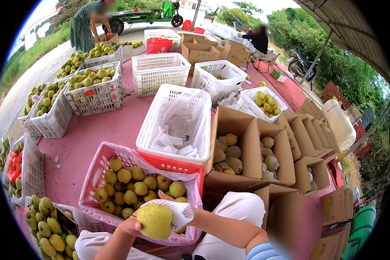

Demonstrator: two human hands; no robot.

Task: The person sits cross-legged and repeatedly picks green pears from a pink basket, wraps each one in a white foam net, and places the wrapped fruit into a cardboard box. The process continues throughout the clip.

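My left hand (131,226) holds a large yellow-green pear (154,221) above the near side of a pink-lined crate (91,191) of pears. My right hand (189,216) is inside a white foam net sleeve (181,213), which is stretched over its fingers and touches the pear's right side; part of that hand is hidden by the net. More loose pears (130,197) lie in the crate below both hands. Just behind stands a white plastic crate (141,143) holding plastic film and white foam pieces (169,143).
Cardboard boxes (237,182) with net-wrapped pears (234,152) stand at the right. Crates of pears (94,94) line the left, with another (50,227) at the near left. A person (84,26) bends over a box at the back left; another person (260,39) sits at the back right.
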